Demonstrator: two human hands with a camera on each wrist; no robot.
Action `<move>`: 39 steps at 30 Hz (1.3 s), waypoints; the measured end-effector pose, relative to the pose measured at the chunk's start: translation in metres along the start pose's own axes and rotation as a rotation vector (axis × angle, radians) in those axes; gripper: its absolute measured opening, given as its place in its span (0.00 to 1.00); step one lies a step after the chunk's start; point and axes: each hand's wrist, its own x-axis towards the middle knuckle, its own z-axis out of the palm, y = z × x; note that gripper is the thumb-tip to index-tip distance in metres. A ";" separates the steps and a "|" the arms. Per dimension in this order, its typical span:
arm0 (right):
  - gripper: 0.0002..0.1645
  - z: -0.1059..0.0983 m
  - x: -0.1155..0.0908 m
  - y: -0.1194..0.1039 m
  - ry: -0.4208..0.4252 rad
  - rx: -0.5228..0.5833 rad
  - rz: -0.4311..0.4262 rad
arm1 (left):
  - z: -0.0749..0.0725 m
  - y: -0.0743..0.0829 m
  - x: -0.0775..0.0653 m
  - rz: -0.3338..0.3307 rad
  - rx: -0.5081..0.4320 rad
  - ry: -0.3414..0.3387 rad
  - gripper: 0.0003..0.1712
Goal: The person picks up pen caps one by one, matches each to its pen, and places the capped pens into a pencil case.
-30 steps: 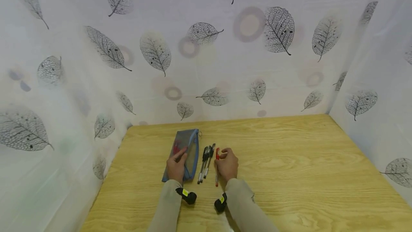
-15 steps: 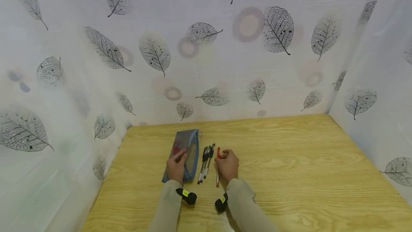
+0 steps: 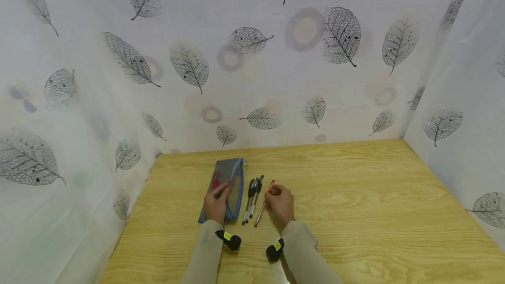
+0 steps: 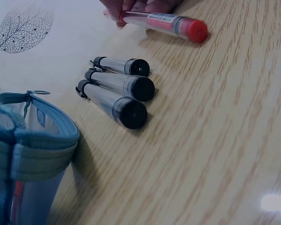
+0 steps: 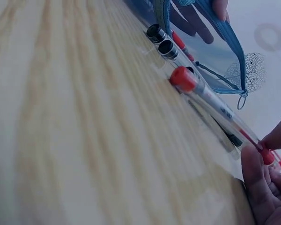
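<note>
A blue zippered mesh pencil pouch (image 3: 223,168) lies on the left, its mouth gaping toward the pens. My left hand (image 3: 215,207) holds the pouch near its zip; the right wrist view shows fingers (image 5: 196,23) at the raised opening. Thumb and fingers of my right hand (image 3: 282,204) pinch a red gel pen (image 3: 260,214) by its capped end, and the pen slants with its red tail toward me. Three black-capped gel pens (image 3: 252,200) lie side by side between pouch and red pen. Something red (image 3: 216,181) shows through the mesh; the left wrist view does not show my left fingers.
Everything lies on a wood-grain table (image 3: 355,196). Leaf-patterned sheeting (image 3: 276,78) stands behind it and at both sides. A small metal ring (image 3: 245,164) hangs at the pouch's far corner. Black wrist cameras sit on both sleeves.
The red pen, pinched in my right hand, has swung from nearly straight to a slant, its tail moving left toward the black pens. My left hand and the pouch have stayed put.
</note>
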 end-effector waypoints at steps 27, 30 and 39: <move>0.26 -0.010 -0.001 0.005 -0.127 0.256 0.017 | 0.002 -0.003 0.002 0.007 0.005 0.004 0.13; 0.25 -0.010 0.000 0.005 -0.126 0.259 0.022 | 0.002 -0.004 0.002 0.016 0.016 0.008 0.13; 0.25 0.000 0.008 -0.012 -0.190 0.258 -0.026 | 0.001 -0.005 0.003 0.022 0.022 0.003 0.13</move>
